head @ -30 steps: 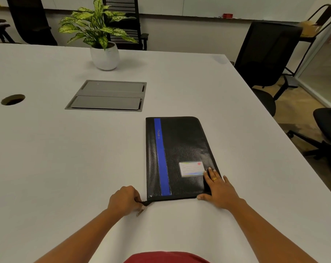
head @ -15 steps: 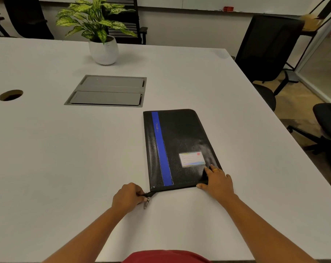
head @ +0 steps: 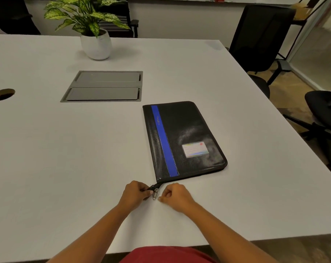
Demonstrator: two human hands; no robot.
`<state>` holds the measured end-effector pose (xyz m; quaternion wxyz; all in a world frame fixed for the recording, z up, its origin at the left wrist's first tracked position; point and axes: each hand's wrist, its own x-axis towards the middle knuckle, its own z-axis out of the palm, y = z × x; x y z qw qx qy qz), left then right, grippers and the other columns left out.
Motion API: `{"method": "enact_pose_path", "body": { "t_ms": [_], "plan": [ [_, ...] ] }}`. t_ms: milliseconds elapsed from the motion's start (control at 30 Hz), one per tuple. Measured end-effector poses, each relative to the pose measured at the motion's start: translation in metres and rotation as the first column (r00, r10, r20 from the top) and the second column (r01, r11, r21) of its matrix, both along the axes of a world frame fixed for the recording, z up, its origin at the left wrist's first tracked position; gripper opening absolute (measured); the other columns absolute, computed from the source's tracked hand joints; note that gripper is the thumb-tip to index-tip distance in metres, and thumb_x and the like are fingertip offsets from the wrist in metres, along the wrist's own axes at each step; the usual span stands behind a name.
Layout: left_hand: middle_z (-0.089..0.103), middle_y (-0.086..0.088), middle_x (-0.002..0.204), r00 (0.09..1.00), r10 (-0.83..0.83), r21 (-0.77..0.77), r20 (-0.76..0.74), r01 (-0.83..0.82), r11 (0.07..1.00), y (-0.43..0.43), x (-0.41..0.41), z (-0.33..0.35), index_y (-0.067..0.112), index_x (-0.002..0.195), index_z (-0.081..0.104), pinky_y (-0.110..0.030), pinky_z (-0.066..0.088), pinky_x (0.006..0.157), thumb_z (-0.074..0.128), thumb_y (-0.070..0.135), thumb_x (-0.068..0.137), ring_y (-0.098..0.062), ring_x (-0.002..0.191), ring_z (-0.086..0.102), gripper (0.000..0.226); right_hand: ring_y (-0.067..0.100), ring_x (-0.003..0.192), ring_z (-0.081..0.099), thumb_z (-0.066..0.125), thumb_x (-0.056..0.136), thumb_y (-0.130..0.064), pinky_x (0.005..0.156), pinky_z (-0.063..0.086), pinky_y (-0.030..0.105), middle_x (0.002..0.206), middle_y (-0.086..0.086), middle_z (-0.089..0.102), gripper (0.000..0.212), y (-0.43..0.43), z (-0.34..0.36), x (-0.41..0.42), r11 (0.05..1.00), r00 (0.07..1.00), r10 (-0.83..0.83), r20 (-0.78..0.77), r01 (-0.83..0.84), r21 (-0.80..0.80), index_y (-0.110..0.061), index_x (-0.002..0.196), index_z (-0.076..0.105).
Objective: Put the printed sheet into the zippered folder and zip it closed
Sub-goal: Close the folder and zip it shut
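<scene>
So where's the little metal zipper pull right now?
In the head view, the zipper pull dangles off the folder's near left corner, between the left hand and the right hand.

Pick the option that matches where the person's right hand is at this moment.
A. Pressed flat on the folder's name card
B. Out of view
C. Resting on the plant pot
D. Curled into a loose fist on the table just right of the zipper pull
D: the right hand sits curled on the white table beside the metal zipper pull, off the black folder, while the left hand pinches the zipper's end.
</scene>
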<state>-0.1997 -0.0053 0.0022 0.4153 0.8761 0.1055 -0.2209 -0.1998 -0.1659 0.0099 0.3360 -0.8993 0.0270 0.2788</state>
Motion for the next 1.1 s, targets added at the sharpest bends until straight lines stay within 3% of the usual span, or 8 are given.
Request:
{"method": "enact_pose_path", "body": {
  "t_ms": [100,233,333,433,700,833,967,1100],
  "plan": [
    [0.057,0.001,0.057,0.999,0.047,-0.072,0.003,-0.046,0.996,0.002,-0.003,-0.003,0.018,0.063,0.063,-0.023,0.039,0.059,0.067,0.014,0.084,-0.012,0.054,0.048,0.022,0.014,0.078,0.054,0.071,0.076,-0.039,0.071,0.045,0.026,0.079,-0.004,0.057,0.025,0.016,-0.005,-0.008,0.989,0.992,-0.126,0.004,0.126,0.076,-0.017,0.088,0.066],
    [0.058,-0.004,0.059,0.998,0.062,-0.132,0.006,-0.060,0.989,0.004,-0.004,-0.006,0.018,0.064,0.064,-0.025,0.041,0.061,0.067,0.013,0.084,-0.016,0.056,0.050,0.021,0.018,0.073,0.049,0.067,0.079,-0.040,0.054,0.035,0.024,0.064,-0.008,0.048,0.035,0.032,-0.011,-0.014,0.979,0.979,-0.204,0.031,0.203,0.018,-0.026,0.059,0.042],
    [0.061,-0.009,0.065,0.998,0.057,-0.149,-0.009,-0.058,0.987,0.005,-0.003,-0.007,0.014,0.067,0.065,-0.026,0.041,0.062,0.065,0.014,0.086,-0.019,0.062,0.052,0.019,0.025,0.091,0.058,0.052,0.091,-0.033,0.068,0.041,0.028,0.095,0.006,0.064,0.020,0.040,-0.012,-0.017,0.983,0.981,-0.171,0.089,0.176,-0.050,-0.016,0.083,0.058],
    [0.059,-0.004,0.060,0.998,0.063,-0.145,0.004,-0.062,0.987,0.006,-0.003,-0.009,0.015,0.064,0.063,-0.024,0.041,0.058,0.064,0.012,0.087,-0.019,0.059,0.052,0.023,0.029,0.108,0.056,0.036,0.097,-0.030,0.084,0.044,0.034,0.119,0.012,0.060,0.033,0.042,-0.012,-0.017,0.983,0.986,-0.083,0.148,0.106,-0.153,-0.008,0.112,0.055],
    [0.059,-0.007,0.063,0.990,0.111,-0.057,0.082,-0.106,0.993,0.014,-0.002,-0.009,0.002,0.084,0.071,-0.029,0.041,0.063,0.065,0.013,0.086,-0.018,0.058,0.050,0.013,0.030,0.099,0.058,0.031,0.099,-0.030,0.070,0.034,0.028,0.110,0.013,0.064,0.036,0.035,-0.020,-0.019,0.973,0.972,-0.052,0.230,0.100,-0.207,-0.011,0.106,0.061],
    [0.059,-0.008,0.069,0.989,0.056,0.028,0.135,-0.060,0.998,0.014,-0.001,-0.006,0.002,0.087,0.072,-0.023,0.034,0.055,0.064,0.016,0.086,-0.020,0.065,0.051,0.016,0.029,0.096,0.059,0.033,0.099,-0.029,0.069,0.034,0.028,0.107,0.012,0.065,0.035,0.030,-0.022,-0.015,0.965,0.965,-0.091,0.245,0.146,-0.217,-0.010,0.101,0.062],
    [0.059,-0.005,0.070,0.987,0.056,0.093,0.148,-0.071,0.993,0.018,-0.001,-0.006,0.005,0.089,0.072,-0.021,0.032,0.051,0.063,0.018,0.087,-0.016,0.064,0.050,0.016,0.026,0.097,0.059,0.035,0.098,-0.030,0.070,0.038,0.027,0.107,0.010,0.066,0.035,0.023,-0.023,-0.010,0.933,0.940,-0.270,0.208,0.308,-0.185,-0.010,0.099,0.064],
    [0.061,-0.007,0.071,0.979,0.142,0.129,0.145,-0.161,0.978,0.038,-0.001,-0.006,0.005,0.087,0.073,-0.023,0.035,0.055,0.064,0.018,0.086,-0.019,0.066,0.053,0.015,0.030,0.105,0.058,0.034,0.098,-0.027,0.084,0.046,0.032,0.114,0.012,0.063,0.034,-0.007,-0.019,-0.003,0.869,0.892,-0.395,0.218,0.440,-0.225,-0.009,0.106,0.062]
  ]
}}
